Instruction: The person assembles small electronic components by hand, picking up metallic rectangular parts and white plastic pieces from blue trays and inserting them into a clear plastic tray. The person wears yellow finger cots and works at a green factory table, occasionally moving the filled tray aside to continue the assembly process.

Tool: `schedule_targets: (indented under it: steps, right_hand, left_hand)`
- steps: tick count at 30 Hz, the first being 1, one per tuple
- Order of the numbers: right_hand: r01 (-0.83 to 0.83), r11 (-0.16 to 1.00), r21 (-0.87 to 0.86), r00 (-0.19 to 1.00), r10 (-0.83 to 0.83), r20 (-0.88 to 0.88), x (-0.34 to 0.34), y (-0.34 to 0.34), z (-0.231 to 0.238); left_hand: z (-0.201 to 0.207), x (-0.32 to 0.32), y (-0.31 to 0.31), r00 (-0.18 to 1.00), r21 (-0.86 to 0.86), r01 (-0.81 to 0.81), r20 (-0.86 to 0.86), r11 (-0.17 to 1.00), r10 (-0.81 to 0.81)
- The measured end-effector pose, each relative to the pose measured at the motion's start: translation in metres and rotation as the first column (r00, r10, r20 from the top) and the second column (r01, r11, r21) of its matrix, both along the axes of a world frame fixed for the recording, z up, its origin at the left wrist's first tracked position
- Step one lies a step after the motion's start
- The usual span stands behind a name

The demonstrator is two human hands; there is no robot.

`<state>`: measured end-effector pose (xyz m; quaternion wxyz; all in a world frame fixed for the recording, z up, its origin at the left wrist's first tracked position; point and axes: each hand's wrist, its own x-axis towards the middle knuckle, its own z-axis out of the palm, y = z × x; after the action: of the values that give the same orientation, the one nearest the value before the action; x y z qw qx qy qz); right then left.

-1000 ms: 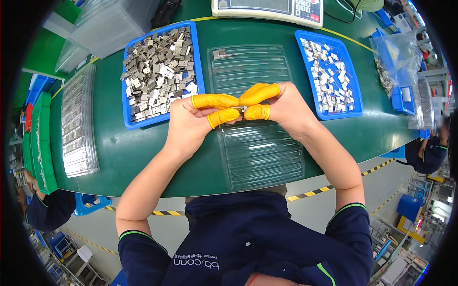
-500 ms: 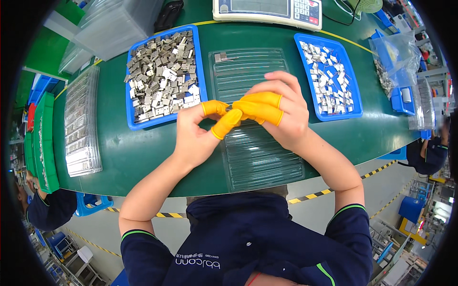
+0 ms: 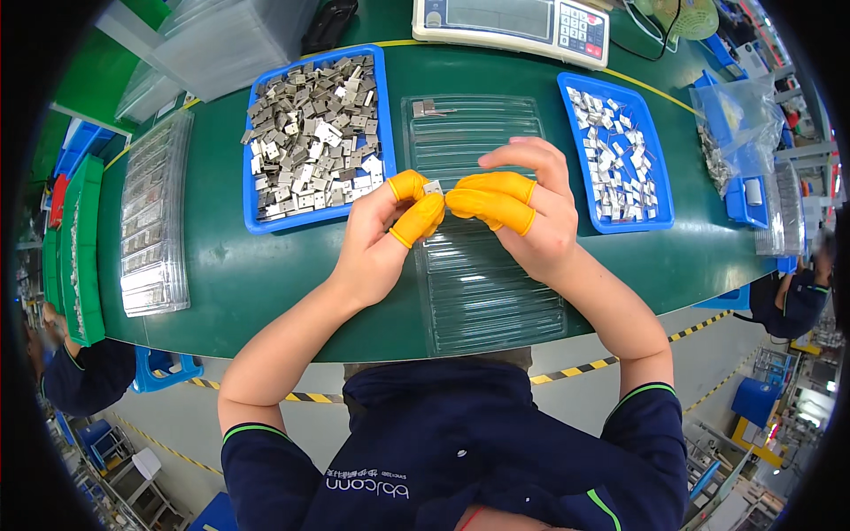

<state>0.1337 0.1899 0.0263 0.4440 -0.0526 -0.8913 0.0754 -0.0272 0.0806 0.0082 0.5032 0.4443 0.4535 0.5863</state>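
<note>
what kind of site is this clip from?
Most likely a factory assembly or sorting bench. Blue trays hold many small metal parts, a weighing scale stands at the back, and both hands, left and right, wear orange finger cots while pinching one small part over a clear ribbed tray.

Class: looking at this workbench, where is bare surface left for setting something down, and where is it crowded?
Bare green table lies below the left blue tray, between the stacked clear trays and the long clear tray. Crowded: the back edge by the scale.
</note>
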Motion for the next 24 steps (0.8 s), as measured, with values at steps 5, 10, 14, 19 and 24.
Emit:
schedule_targets:
  steps: [5,10,14,19,24]
  right_hand:
    - [0.123,0.992,0.0,0.991,-0.123,0.043,-0.006,-0.006,0.007]
    - [0.213,0.976,0.052,0.972,-0.217,0.092,-0.024,0.023,0.015]
    - [0.341,0.937,0.078,0.904,-0.35,0.247,-0.035,0.069,-0.007]
    - [0.418,0.908,0.028,0.851,-0.402,0.338,-0.042,0.074,-0.028]
    - [0.409,0.911,-0.042,0.864,-0.372,0.34,-0.044,0.069,-0.034]
  left_hand:
    - [-0.004,0.0,0.001,0.999,0.029,-0.024,0.046,0.999,0.023]
    - [0.001,-0.001,0.0,0.985,0.074,-0.169,0.032,0.983,0.167]
    - [0.003,0.0,0.002,0.973,0.017,-0.151,-0.173,0.988,0.151]
    - [0.003,0.006,-0.001,0.967,0.024,-0.127,-0.219,0.992,0.129]
    - [-0.012,0.006,-0.002,0.91,0.081,-0.12,-0.39,0.989,0.142]
